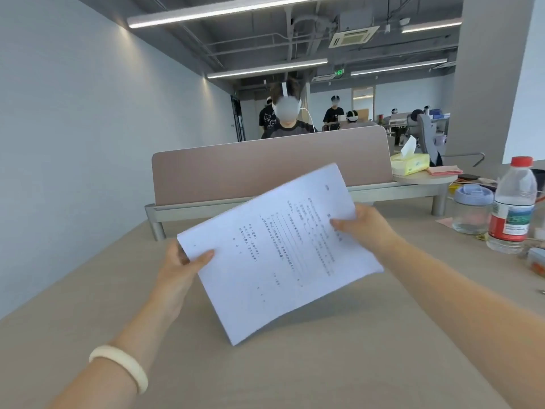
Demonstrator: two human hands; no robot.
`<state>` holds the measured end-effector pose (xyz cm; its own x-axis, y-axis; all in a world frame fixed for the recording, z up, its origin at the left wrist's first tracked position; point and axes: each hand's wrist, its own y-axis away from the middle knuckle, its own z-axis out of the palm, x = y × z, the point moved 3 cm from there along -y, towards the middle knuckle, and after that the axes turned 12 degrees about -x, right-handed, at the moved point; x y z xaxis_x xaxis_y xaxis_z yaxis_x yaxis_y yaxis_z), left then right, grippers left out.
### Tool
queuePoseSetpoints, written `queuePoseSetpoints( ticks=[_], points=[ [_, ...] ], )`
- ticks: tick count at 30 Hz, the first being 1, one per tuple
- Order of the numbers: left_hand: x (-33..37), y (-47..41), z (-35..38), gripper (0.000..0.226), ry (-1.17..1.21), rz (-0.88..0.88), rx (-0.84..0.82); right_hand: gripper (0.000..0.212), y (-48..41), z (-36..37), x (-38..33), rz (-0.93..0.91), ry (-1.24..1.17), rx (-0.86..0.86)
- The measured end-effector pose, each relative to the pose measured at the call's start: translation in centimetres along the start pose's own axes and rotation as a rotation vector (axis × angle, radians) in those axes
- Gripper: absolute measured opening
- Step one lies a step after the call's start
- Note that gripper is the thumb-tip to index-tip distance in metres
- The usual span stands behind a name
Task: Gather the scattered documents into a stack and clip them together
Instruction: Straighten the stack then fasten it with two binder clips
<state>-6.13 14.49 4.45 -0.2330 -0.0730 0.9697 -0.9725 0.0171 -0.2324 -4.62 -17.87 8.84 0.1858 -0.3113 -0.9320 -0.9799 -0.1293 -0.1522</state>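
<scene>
White printed documents (274,255), gathered into one stack, are held above the wooden desk (324,364). Left hand (180,267) pinches the near-left corner, thumb on top; right hand (362,225) grasps the far-right edge. Long axis runs diagonally from the near edge, below the right grip, up to the far corner above it; text lines lie sideways. Beyond the grips stands a beige desk divider (265,172). Right of the right hand: a lidded glass jar (472,212) and a water bottle (513,208), well apart from the sheets.
</scene>
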Motion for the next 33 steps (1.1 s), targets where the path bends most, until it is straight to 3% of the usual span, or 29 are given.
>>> queuePoseSetpoints(
  ticks=[2,3,5,8,11,13,16,17,20,25,28,33],
  points=[
    [3.1,0.0,-0.6,0.08,-0.083,0.091,0.203,0.017,-0.5,-0.9,-4.7,-0.12,0.25,-0.033],
    [4.8,-0.2,-0.3,0.087,-0.128,0.152,0.215,0.021,-0.7,-0.9,-7.0,-0.174,0.405,-0.059],
    [7.3,-0.7,1.4,0.094,-0.207,0.179,0.049,0.028,-1.1,0.0,-11.0,-0.268,0.689,-0.114],
    [7.5,-1.2,4.2,0.058,-0.161,0.089,-0.19,0.035,-1.2,3.2,-14.3,-0.351,0.965,-0.185],
    [5.5,-0.9,4.9,0.032,-0.018,0.051,-0.141,0.031,-1.6,4.7,-14.5,-0.382,1.043,-0.227],
    [4.4,-0.2,4.6,0.031,0.049,0.064,-0.128,0.025,-1.7,3.1,-13.6,-0.33,0.938,-0.202],
    [3.9,0.2,4.0,0.032,0.116,0.08,-0.098,0.019,-1.9,-0.2,-10.1,-0.189,0.296,-0.2],
    [4.0,0.2,4.0,0.029,0.114,0.092,-0.084,0.026,-1.9,-0.5,-8.5,-0.14,0.099,-0.219],
    [4.7,-0.3,4.2,0.023,0.107,0.106,-0.046,0.036,-1.6,1.2,-4.7,-0.098,-0.184,-0.264],
    [5.0,-0.8,4.6,0.028,0.113,0.14,-0.043,0.031,-1.3,2.9,-4.3,-0.268,-0.35,-0.103],
    [2.4,-0.5,5.1,0.014,0.125,0.062,-0.054,0.026,-1.0,4.7,-1.6,-0.196,-0.318,-0.118],
    [2.8,-0.5,5.2,0.02,0.125,0.095,0.01,0.033,-0.7,5.3,-1.0,-0.164,-0.294,-0.041]
  ],
)
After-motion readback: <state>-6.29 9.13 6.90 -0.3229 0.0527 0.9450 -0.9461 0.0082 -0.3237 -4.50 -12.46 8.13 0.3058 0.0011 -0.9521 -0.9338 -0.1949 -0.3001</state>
